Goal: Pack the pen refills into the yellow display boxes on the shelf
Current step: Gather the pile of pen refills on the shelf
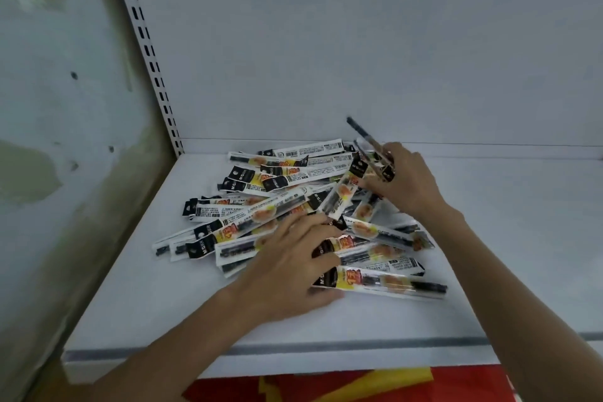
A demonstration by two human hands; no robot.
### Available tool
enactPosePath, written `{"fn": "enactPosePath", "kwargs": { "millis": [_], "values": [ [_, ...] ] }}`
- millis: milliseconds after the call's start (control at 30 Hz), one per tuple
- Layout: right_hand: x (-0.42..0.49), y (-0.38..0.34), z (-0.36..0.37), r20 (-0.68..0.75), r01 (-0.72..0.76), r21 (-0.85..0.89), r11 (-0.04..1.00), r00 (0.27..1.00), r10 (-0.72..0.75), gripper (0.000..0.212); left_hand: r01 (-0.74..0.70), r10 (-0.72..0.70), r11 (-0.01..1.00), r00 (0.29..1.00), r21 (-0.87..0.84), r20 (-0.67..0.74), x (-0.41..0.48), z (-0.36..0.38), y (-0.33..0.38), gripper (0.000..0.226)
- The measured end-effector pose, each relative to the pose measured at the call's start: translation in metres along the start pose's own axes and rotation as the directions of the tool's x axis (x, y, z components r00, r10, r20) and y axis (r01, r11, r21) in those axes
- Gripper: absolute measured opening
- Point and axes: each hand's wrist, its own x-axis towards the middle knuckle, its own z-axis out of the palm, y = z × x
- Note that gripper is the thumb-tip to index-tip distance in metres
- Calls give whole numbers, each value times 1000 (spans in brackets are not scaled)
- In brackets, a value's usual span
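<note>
**Shelf layout**

Refill packets (280, 179) lie heaped on the shelf (163, 297), nearer its back edge, left of centre. My left hand (287, 268) rests on the heap's front. My right hand (404, 183), at its right rear, holds a raised packet (368, 143).

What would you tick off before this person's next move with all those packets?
1. Right hand has a firm grip: ok, it holds the held packets raised above the pile.
2. Left hand steadies the rest: ok, it rests on the pile with its fingers spread.
3. Yellow display box within sight: not ok, none shows in this view.
4. Held packets lined up the same way: cannot tell, they are blurred.
5. Pile safely back from the front edge of the shelf: ok.
</note>
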Motion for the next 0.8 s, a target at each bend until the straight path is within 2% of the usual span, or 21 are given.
{"fn": "enactPosePath", "kwargs": {
  "millis": [100, 167, 233, 300, 333, 400, 467, 533, 600, 700, 800],
  "values": [
    [-7, 13, -14, 7, 185, -31, 982, 983, -185, 49, 17, -17, 1000, 996, 0, -89, -12, -10, -10, 29],
    [-14, 15, -20, 7, 356, -23, 934, 934, -356, 46, 80, -75, 996, 992, 39, -103, -24, -19, -18, 31],
    [-21, 13, -20, 140, 438, 34, 898, 888, -438, 54, 161, -153, 984, 983, 74, -98, -34, -26, -27, 36],
    [-26, 13, -12, 326, 431, 43, 901, 847, -420, 69, 235, -229, 970, 970, 70, -85, -42, -32, -33, 43],
    [-27, 14, -7, 373, 413, 24, 910, 841, -392, 77, 266, -263, 962, 963, 58, -58, -43, -33, -33, 49],
    [-23, 15, -4, 392, 351, -61, 934, 870, -300, 91, 309, -310, 951, 950, 32, 39, -43, -32, -27, 70],
    [-17, 10, -5, 359, 344, -241, 907, 900, -246, 92, 306, -306, 952, 945, 24, 118, -38, -26, -15, 84],
    [-12, 7, -4, 282, 369, -338, 866, 917, -281, 75, 238, -245, 969, 960, 62, 136, -31, -17, -6, 80],
    [-13, 10, 0, 194, 379, -290, 879, 923, -333, 53, 162, -174, 982, 974, 97, 141, -23, -11, -2, 69],
    [-15, 23, -3, 120, 389, -236, 891, 921, -370, 37, 74, -95, 986, 986, 151, 136, -15, -4, -2, 56],
    [-19, 26, -22, 77, 363, -211, 908, 932, -354, 14, 80, -88, 991, 993, 106, 73, -14, 0, -4, 41]
  ]
}}
